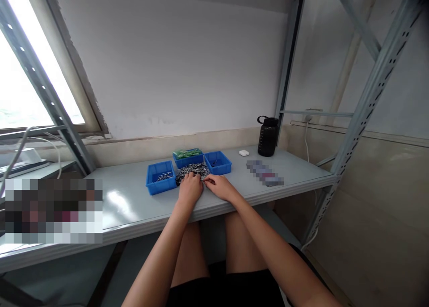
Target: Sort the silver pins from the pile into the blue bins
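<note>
A heap of small metal pieces, like screws or nails (193, 167), lies between blue bins, with something dark under its edge. My left hand (190, 190) rests at the near side of this heap, fingers curled down into it and their tips hidden. Just to the right, my right hand (219, 186) has its thumb and fingers pinched together by the heap's edge; whatever is between them is too small to name. The left blue bin (161, 190) contains some similar metal pieces. In the right blue bin (223, 168) lie a few small dark items.
Behind the heap stands a blue bin (189, 161) with green packaging (187, 153) in it. A white case (244, 153) and a black bottle (268, 137) are at the back right of the grey table (130, 182). Metal shelf posts (363, 119) flank the table. Two areas are pixelated.
</note>
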`<action>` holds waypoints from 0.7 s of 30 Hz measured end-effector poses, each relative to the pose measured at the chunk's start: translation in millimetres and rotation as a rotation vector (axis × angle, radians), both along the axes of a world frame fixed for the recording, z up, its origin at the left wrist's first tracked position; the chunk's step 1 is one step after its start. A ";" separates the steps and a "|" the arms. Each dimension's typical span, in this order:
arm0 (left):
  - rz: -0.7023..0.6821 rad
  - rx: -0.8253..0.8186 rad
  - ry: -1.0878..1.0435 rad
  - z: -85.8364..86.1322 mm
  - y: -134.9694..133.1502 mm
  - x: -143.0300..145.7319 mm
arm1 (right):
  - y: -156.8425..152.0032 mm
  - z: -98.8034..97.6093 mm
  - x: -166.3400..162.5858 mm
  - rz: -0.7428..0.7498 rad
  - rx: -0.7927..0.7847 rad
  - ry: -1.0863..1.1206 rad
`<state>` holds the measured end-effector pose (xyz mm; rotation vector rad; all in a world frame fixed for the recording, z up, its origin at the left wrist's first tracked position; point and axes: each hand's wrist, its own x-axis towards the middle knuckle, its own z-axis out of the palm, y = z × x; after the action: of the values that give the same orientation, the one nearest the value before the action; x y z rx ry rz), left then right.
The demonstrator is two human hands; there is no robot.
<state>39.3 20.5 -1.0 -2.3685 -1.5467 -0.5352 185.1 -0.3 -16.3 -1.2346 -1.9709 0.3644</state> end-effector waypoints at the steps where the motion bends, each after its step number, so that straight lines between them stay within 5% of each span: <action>1: -0.002 -0.010 -0.004 -0.8 -0.4 -1.9 | -0.9 0.5 -0.2 0.001 0.003 0.006; 21: -0.105 -0.079 -0.185 2.7 -1.4 -2.9 | 0.1 -1.9 1.2 0.011 0.018 0.030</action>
<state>36.4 19.1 1.7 -2.5332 -1.5513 -0.7485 186.3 -0.3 -18.2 -1.2008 -1.9516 0.3673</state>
